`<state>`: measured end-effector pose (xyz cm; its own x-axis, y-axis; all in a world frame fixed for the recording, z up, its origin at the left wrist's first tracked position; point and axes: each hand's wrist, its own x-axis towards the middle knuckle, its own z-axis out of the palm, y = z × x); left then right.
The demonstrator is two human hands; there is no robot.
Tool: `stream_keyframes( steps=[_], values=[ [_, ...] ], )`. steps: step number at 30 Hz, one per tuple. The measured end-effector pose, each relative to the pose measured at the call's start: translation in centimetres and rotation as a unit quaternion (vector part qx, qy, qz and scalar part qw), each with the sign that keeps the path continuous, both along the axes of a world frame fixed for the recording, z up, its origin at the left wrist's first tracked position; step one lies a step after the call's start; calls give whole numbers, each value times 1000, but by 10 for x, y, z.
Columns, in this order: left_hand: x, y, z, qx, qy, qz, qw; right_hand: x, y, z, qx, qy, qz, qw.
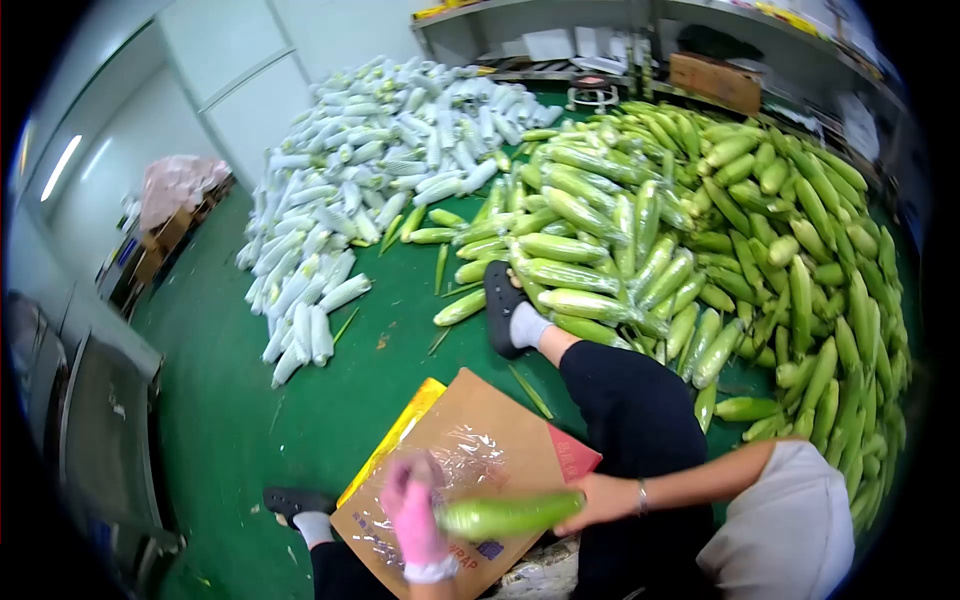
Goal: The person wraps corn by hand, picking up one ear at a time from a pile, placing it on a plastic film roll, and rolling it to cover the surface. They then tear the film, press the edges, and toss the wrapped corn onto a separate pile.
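Observation:
A green corn cob [512, 514] lies level above a brown cardboard box [500, 420] at the bottom centre. My right hand [603, 502] is closed around the cob's right end. At its left end is my left hand [415, 510], in a pink glove, blurred by motion; whether its fingers grip the cob or film cannot be made out. Clear plastic film [465, 450] lies shiny and wrinkled on the box top. Beneath the box's left edge shows a yellow box [405, 415].
Film-wrapped green cobs [590, 250] and unwrapped cobs [830, 230] are heaped to the right. Cobs in white netting [380, 150] cover the floor behind, to the left. My feet in dark clogs rest on the green floor [230, 400]. A metal shelf [540, 75] stands at the back.

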<state>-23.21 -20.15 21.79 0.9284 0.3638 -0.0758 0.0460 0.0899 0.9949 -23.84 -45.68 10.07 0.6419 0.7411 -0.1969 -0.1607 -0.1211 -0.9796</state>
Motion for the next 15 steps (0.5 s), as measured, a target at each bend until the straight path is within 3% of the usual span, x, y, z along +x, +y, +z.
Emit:
stream_keyframes(
  steps=[1,2,3,4,5,6,7,8,9,10,12,13,14,15],
  values=[
    [23,-20,-13,-61,-56,83,993,16,7,-19,-19,-61,-34,997],
    [42,-31,-38,-58,-75,58,994,47,16,18,-183,143,8,973],
    [62,-42,-61,-58,-95,32,993,62,30,23,-71,177,-110,976],
    [78,-56,-73,-88,-64,-51,993,99,51,8,-67,190,-148,968],
    [89,-43,-112,-140,52,-162,976,129,62,32,-46,176,-213,960],
    [85,-58,-102,-66,26,-155,985,170,73,23,-53,164,-254,952],
    [73,-71,-82,7,-4,-150,989,216,74,18,-90,106,-271,952],
    [68,-69,-69,-32,12,-134,990,279,73,-6,-155,70,-253,952],
    [62,-53,-71,-93,-1,-139,986,309,57,14,-155,48,-284,945],
    [51,-39,-60,-73,22,-121,990,335,48,19,-68,-14,-376,924],
    [29,-2,-54,-16,94,-73,993,372,5,17,-5,-64,-381,923],
    [7,4,-41,-40,87,-44,994,361,-30,17,-71,-214,-416,881],
    [-9,6,-23,-21,124,1,992,352,-74,12,-147,-275,-414,855],
    [-26,35,-38,-17,108,-18,994,333,-120,0,-246,-362,-486,756]
  ],
)
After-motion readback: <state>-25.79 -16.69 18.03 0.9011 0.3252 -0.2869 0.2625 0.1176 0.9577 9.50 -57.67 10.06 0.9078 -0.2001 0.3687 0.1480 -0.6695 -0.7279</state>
